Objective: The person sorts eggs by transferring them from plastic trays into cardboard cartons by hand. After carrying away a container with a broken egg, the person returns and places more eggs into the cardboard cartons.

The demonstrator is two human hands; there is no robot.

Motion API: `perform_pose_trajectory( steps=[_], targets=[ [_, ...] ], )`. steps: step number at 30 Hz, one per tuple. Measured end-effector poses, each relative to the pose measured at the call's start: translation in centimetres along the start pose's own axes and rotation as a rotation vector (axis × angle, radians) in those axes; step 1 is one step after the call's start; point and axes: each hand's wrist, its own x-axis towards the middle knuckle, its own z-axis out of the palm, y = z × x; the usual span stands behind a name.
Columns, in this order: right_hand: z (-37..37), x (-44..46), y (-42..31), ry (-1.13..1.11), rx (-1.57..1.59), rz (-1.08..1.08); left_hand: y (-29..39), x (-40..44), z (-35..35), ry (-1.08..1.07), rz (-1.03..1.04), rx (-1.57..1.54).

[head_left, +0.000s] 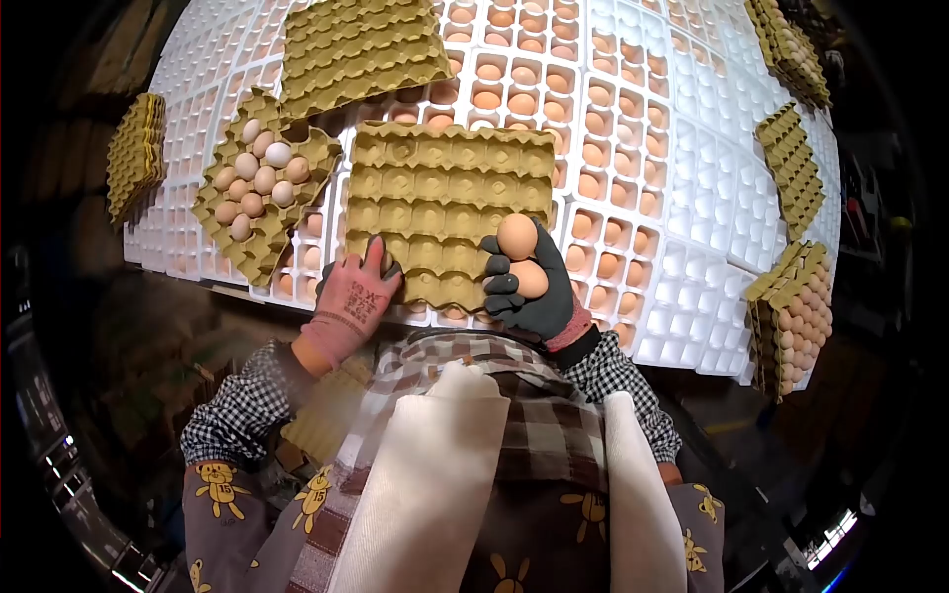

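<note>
My right hand (539,296), in a dark-palmed glove with a pink cuff, is turned palm up and closed around two brown eggs (517,237). It is just over the right front corner of a brown pulp egg tray (450,188), whose visible cups hold no eggs. At that tray's left front corner lies my left hand (354,296), in a pink glove with dark fingertips. Its fingers are apart and touch the tray's edge. Beneath the pulp tray are white egg trays (677,296) with brown eggs in many of their cups.
On the left, another pulp tray (262,252) carries several brown and pale eggs. A stack of pulp trays (366,49) lies behind it, with more trays (136,158) at the far left. Along the right edge stand trays (791,178) and an egg-filled tray (803,321).
</note>
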Motion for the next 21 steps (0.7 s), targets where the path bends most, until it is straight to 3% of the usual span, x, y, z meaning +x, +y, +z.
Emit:
perform_pose_trajectory(
  steps=[3, 5, 6, 7, 9, 11, 12, 15, 17, 18, 20, 21],
  targets=[
    [0.2, 0.2, -1.6, -0.122, 0.058, 0.107, -0.2, 1.1, -0.8, -0.115, -0.100, -0.059],
    [0.7, -0.9, -2.6, -0.094, 0.002, 0.026, -2.0, 0.8, -2.6, -0.107, -0.368, -0.660],
    [1.2, -1.6, -3.3, -0.069, 0.021, 0.005, -3.6, 0.6, -1.4, 0.035, -0.278, -0.880],
    [1.2, -2.0, -4.5, -0.080, 0.004, -0.004, -3.8, 0.8, -0.3, 0.206, -0.336, -1.265],
    [2.4, -3.2, -6.4, 0.025, -0.002, -0.097, -2.9, 2.8, -2.5, 0.075, -0.663, -1.862],
    [3.2, -3.9, -9.6, 0.048, -0.016, -0.188, 0.2, 6.9, -4.1, 0.310, -0.553, -2.152],
    [2.7, -4.1, -11.6, 0.087, -0.067, -0.235, 1.0, 9.1, -3.3, 0.248, -0.550, -2.023],
    [2.0, -4.6, -15.0, 0.138, -0.280, -0.349, 3.8, 14.2, -5.2, 0.078, -0.701, -2.060],
    [0.4, -4.7, -16.4, -0.009, -0.442, -0.367, 3.8, 15.7, -5.9, 0.005, -0.732, -1.901],
    [1.1, -5.2, -16.0, 0.044, -0.930, -0.531, 4.1, 15.9, -5.8, 0.105, -0.638, -1.704],
    [1.4, -5.2, -16.5, 0.087, -0.951, -0.460, 3.8, 15.9, -4.4, 0.279, -0.403, -1.305],
    [1.3, -5.1, -16.8, 0.120, -0.952, -0.419, 3.7, 16.7, -5.5, 0.278, -0.405, -1.299]
  ],
)
